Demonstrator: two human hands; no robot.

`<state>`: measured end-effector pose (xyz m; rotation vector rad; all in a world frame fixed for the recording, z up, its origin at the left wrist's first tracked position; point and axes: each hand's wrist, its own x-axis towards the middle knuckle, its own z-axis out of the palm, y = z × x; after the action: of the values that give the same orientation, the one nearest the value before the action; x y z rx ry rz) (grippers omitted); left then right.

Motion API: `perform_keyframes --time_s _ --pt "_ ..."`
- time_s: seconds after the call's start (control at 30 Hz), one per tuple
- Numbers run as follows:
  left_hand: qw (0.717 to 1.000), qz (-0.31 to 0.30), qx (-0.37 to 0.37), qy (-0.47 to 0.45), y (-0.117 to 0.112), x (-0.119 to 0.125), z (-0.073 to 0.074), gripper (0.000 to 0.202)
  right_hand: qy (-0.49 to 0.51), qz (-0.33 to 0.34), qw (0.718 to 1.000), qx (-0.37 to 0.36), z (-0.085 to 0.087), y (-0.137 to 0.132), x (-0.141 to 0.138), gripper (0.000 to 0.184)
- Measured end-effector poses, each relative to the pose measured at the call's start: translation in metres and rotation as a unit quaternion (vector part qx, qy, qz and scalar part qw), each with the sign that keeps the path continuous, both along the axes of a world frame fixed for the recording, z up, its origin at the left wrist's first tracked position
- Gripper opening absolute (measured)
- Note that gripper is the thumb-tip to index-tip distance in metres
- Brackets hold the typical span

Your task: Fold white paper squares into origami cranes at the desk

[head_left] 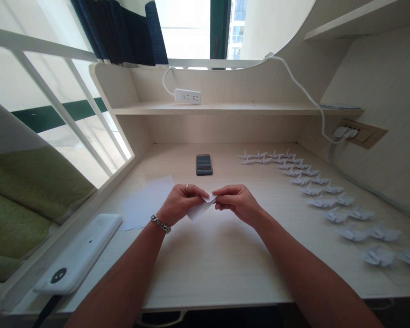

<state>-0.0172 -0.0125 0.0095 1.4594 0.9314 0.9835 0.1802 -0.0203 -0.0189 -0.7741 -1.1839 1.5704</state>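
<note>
Above the middle of the desk, a folded piece of white paper (198, 210) is held between both hands. My left hand (182, 202), with a ring and a chain bracelet, pinches its upper left part between thumb and fingers. The fingertips of my right hand (237, 200) are closed on the paper's upper right tip. A lower corner of the paper hangs free below my left fingers. How the folds run under the fingertips is hidden. Loose sheets of white paper (145, 200) lie to the left of my left hand.
Several folded paper cranes (316, 190) stand in rows along the right side. A dark phone (204, 165) lies behind my hands. A long white device (82, 250) with a black cable sits at the left edge. On the back shelf rests a power strip (187, 96).
</note>
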Motion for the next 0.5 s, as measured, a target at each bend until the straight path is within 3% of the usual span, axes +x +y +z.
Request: perform_keyframes --time_s 0.23,0.5 --pt "1.000 -0.003 0.015 0.027 -0.0014 0.0006 0.0020 0.017 -0.012 -0.024 1.000 0.011 0.0003 -0.0002 -0.0016 0.017" --pt "0.998 -0.006 0.031 0.046 -0.0022 0.0006 0.0025 0.019 -0.010 -0.007 1.000 0.020 0.0021 -0.0016 0.0000 0.018"
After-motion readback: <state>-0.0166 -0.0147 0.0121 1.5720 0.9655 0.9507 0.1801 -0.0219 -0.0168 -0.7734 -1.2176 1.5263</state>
